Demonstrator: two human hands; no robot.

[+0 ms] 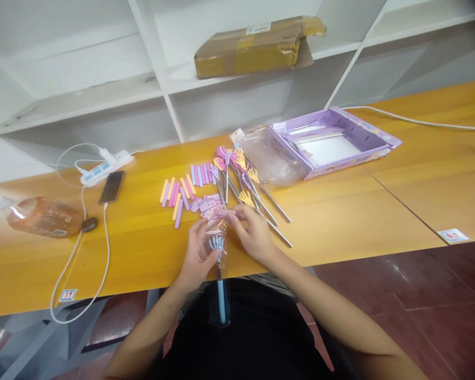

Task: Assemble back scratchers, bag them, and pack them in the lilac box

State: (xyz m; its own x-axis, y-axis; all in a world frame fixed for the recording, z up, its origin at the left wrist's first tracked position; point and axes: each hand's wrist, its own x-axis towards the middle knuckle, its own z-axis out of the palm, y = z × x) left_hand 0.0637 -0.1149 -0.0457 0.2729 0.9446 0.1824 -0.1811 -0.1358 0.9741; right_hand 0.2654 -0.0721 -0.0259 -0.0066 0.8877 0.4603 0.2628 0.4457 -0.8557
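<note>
Back scratcher (217,244) — blue, hand-shaped, metal-necked, in clear plastic — between left hand (198,253), narrow around it, and right hand (250,230), pinching.

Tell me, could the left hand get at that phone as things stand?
Probably yes: the phone lies uncovered, nothing tall between, though the left hand would likely have to release the bagged blue scratcher first.

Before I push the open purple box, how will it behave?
The open purple box should slide easily and feel light for its size: its walls look like thin card. Tipping seems unlikely, as it sits low and wide. The purple scratcher head inside may shift, and the clear plastic bags against its left side look floppy and could bunch.
</note>
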